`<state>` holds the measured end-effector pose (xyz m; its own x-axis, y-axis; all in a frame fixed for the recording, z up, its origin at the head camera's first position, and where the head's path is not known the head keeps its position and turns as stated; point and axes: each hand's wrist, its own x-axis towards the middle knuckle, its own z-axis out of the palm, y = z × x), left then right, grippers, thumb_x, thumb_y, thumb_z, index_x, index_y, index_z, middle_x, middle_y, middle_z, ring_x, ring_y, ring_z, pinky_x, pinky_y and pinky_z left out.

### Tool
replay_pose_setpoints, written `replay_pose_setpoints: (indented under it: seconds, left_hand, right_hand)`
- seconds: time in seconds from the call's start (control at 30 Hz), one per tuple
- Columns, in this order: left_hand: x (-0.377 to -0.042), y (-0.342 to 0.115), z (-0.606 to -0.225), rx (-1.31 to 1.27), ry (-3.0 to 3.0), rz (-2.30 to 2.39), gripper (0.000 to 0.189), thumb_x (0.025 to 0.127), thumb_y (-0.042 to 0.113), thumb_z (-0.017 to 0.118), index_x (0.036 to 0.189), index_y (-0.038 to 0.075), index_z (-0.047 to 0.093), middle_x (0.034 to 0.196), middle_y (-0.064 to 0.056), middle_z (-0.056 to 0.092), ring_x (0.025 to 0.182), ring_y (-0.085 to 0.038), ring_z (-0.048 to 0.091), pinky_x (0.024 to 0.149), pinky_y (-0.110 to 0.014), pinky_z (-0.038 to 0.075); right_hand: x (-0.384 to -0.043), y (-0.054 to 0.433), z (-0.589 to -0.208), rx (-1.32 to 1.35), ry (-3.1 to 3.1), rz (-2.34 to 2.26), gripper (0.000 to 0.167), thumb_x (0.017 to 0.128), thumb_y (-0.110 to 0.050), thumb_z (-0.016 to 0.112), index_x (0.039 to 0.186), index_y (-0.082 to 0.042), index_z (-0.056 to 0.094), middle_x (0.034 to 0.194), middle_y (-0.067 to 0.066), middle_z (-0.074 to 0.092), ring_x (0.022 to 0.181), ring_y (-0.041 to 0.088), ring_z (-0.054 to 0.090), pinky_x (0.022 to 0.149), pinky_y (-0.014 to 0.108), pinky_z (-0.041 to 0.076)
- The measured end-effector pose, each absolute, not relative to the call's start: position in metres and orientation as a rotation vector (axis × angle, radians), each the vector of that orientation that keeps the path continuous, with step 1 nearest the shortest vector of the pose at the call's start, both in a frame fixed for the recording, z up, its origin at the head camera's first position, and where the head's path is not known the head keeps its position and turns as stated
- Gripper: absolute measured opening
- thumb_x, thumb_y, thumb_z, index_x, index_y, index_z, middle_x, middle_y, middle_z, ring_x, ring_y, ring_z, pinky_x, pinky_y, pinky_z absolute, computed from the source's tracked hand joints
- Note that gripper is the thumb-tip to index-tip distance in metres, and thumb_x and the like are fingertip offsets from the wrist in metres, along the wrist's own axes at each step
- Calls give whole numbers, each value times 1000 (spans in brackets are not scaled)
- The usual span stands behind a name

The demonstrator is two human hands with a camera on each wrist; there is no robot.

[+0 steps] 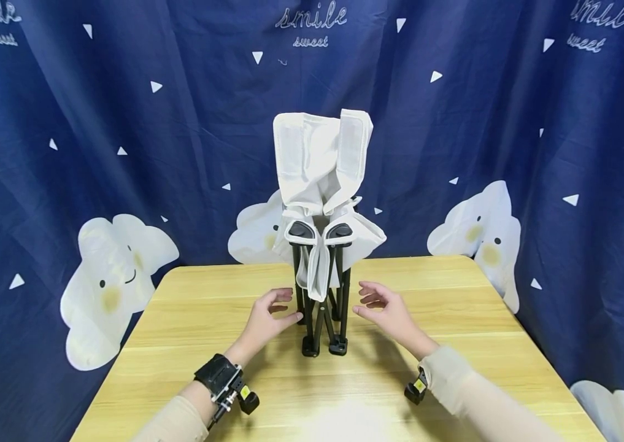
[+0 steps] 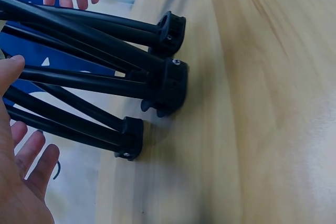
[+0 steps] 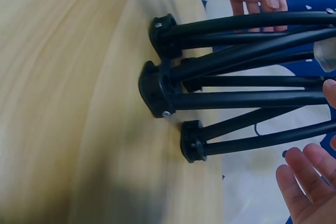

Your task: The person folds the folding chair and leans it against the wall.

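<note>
A small folding chair [image 1: 323, 141] stands upright and folded in the middle of the table, its white fabric bunched above black tubular legs [image 1: 309, 325]. My left hand [image 1: 267, 312] is at the left of the legs, thumb and fingers spread apart, the thumb tip right by one leg. On the other side, my right hand [image 1: 389, 310] faces the legs with its fingers loosely bent around nothing. Both wrist views show the crossing tubes [image 2: 89, 80] and black plastic feet [image 3: 157, 88] between the two hands. Most of the rear legs is hidden behind the front ones.
The light wood table [image 1: 207, 319] extends to both sides of the chair. Close behind its far edge hangs a dark blue curtain [image 1: 179, 153] with white clouds and triangles. A black camera strap [image 1: 218, 374] sits on the left wrist.
</note>
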<state>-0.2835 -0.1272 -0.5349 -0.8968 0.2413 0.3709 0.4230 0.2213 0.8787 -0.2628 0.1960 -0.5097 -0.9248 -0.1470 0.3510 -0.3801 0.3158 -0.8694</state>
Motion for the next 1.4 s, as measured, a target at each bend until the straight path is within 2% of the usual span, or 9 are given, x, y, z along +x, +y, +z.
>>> replay_pose_setpoints:
  seconds: [0.17, 0.3, 0.4, 0.6, 0.77, 0.9, 1.03, 1.27, 1.4]
  left_hand:
    - [-279, -127, -540, -651, -2346, -1745, 56, 86, 9, 91, 135, -4, 68, 138, -23, 70, 123, -50, 67, 103, -60, 60]
    - [-275, -126, -542, -666, -2378, -1750, 58, 86, 10, 91, 136, -5, 67, 136, -24, 70, 123, -54, 65, 104, -57, 60]
    - [-274, -126, -545, -668, -2408, -1747, 59, 86, 11, 92, 137, -5, 67, 134, -25, 71, 123, -53, 65, 106, -55, 60]
    - [-270, -125, -549, -666, -2438, -1737, 60, 86, 14, 92, 136, -7, 67, 131, -28, 71, 122, -51, 66, 108, -58, 58]
    - [-266, -123, -550, -654, -2486, -1724, 60, 86, 18, 93, 136, -2, 67, 130, -23, 73, 120, -49, 69, 109, -59, 57]
    - [-264, -121, -552, -655, -2499, -1705, 57, 87, 17, 91, 135, -1, 68, 126, -19, 75, 114, -43, 73, 106, -55, 60]
    - [-265, -117, -555, -690, -2492, -1721, 53, 89, 11, 88, 135, -5, 67, 124, -22, 76, 110, -43, 76, 101, -49, 63]
    - [-265, -109, -554, -714, -2534, -1759, 45, 96, 8, 81, 136, -8, 66, 124, -24, 75, 110, -39, 77, 96, -31, 64]
    - [-264, -104, -555, -703, -2539, -1729, 38, 99, 8, 78, 133, -7, 68, 120, -22, 76, 110, -37, 77, 96, -31, 64]
  right_hand:
    - [-260, 191, -516, 497, -2393, 1668, 59, 88, -2, 86, 141, 9, 63, 120, 26, 73, 105, 52, 72, 97, 54, 63]
    - [-257, 188, -521, 524, -2395, 1642, 55, 90, -2, 85, 138, 11, 64, 117, 26, 73, 101, 47, 74, 94, 54, 64]
    - [-255, 186, -523, 523, -2413, 1631, 53, 90, -3, 85, 137, 11, 64, 115, 23, 75, 100, 42, 75, 93, 54, 64]
    - [-252, 182, -527, 501, -2448, 1667, 54, 90, -6, 86, 137, 11, 64, 118, 28, 74, 102, 45, 74, 93, 49, 65]
    - [-251, 179, -533, 489, -2483, 1679, 52, 91, -8, 86, 136, 9, 65, 119, 32, 72, 102, 38, 75, 93, 42, 65]
    - [-251, 176, -537, 477, -2528, 1672, 53, 92, -11, 86, 136, 8, 65, 119, 28, 74, 102, 35, 75, 92, 37, 65]
    - [-251, 172, -540, 456, -2552, 1681, 54, 92, -11, 86, 137, 9, 64, 118, 25, 75, 101, 34, 75, 92, 35, 64]
    - [-254, 169, -546, 480, -2560, 1656, 48, 94, -12, 84, 134, 7, 66, 115, 22, 76, 99, 29, 76, 91, 34, 64]
    - [-254, 166, -547, 496, -2547, 1652, 41, 95, -10, 82, 130, 7, 68, 114, 24, 77, 99, 29, 76, 90, 29, 63]
